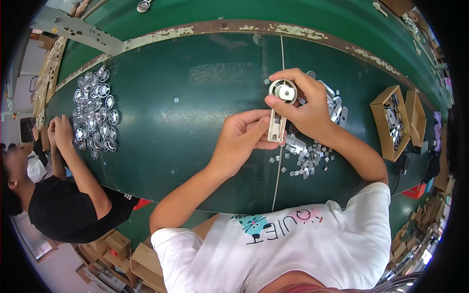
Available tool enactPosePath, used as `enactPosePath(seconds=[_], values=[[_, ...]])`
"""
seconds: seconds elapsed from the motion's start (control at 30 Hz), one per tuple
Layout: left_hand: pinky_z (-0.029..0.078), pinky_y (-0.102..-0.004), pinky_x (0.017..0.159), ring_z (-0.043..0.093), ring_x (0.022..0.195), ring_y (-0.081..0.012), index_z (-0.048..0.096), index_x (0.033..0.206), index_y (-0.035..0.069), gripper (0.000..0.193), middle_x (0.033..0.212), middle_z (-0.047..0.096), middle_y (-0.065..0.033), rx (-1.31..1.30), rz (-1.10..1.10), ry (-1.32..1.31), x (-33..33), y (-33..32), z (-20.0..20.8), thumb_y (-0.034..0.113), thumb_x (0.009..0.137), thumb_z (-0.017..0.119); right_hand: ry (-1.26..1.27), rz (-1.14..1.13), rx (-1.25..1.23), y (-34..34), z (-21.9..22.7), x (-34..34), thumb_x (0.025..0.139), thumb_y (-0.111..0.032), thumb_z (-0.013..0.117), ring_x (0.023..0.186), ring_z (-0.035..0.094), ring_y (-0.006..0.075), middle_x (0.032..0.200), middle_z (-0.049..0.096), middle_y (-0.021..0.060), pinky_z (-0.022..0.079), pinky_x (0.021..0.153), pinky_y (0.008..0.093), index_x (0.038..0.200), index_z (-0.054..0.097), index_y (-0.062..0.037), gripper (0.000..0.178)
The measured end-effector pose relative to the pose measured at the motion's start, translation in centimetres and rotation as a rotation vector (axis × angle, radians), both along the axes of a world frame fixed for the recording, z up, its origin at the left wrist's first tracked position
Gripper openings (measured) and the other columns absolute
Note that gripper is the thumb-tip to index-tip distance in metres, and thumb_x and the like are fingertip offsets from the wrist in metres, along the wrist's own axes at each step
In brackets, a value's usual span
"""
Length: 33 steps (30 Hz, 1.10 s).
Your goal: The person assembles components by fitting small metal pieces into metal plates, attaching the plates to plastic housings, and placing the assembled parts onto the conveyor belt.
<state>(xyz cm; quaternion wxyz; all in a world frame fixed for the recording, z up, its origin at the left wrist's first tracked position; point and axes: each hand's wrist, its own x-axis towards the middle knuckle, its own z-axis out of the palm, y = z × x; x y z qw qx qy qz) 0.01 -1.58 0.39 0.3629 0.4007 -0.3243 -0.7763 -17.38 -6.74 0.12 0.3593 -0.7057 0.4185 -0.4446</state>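
Both my hands hold a cream plastic housing (pixel 276 129) with a round head and a long, narrow handle, its hollow ribbed side facing up. My left hand (pixel 238 139) is closed on the handle end, thumb on top and fingers beneath. My right hand (pixel 311 105) grips the round head between thumb and fingers; a white round piece with a dark centre sits inside the head. Close below my right hand lies a loose pile of small clear plastic pieces (pixel 308 158). Shiny elongated parts (pixel 337 110) lie partly hidden behind that hand.
At the left, a co-worker's hands (pixel 59 132) are beside a heap of shiny round parts (pixel 95 115). Two cardboard boxes stand at the right: one box (pixel 380 122) holds elongated parts, with another box (pixel 416 117) beside it. A metal post (pixel 80 31) rises at the far left.
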Motion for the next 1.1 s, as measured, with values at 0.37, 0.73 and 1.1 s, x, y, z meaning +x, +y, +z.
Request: enactPosePath(seconds=[0.37,0.73,1.1], values=[[0.059,-0.0278,0.074,0.069,0.084,-0.0203,0.059,0.115,-0.006,0.031,0.098,0.068,-0.0142,-0.02,-0.013,0.008,0.0,0.3,-0.2,0.018,0.098,0.052,0.071,0.029,-0.081,0.4,-0.5,-0.3,0.075,-0.016,0.078,0.058,0.049,0.0078,0.084,0.059,0.003,0.038,0.049,0.0228,0.104,0.062,-0.0028,0.035],[0.054,-0.0265,0.079,0.066,0.089,-0.0151,0.059,0.111,-0.005,0.026,0.1,0.068,-0.0126,-0.179,0.042,0.003,-0.4,0.2,-1.5,0.016,0.096,0.056,-0.314,0.215,0.482,-0.4,-0.3,0.4,0.082,-0.019,0.074,0.064,0.052,0.0054,0.083,0.058,-0.0013,0.043,0.053,0.0218,0.11,0.059,-0.006,0.035],[0.045,-0.02,0.051,0.058,0.067,-0.0095,0.052,0.115,0.003,0.023,0.085,0.06,-0.006,-0.257,-0.02,-0.317,-1.1,0.2,-1.3,0.02,0.101,0.044,-0.344,0.397,0.786,-0.8,-1.5,-2.0,0.084,-0.016,0.072,0.072,0.062,0.0063,0.083,0.065,0.0019,0.049,0.058,0.0197,0.094,0.063,-0.0042,0.018]])
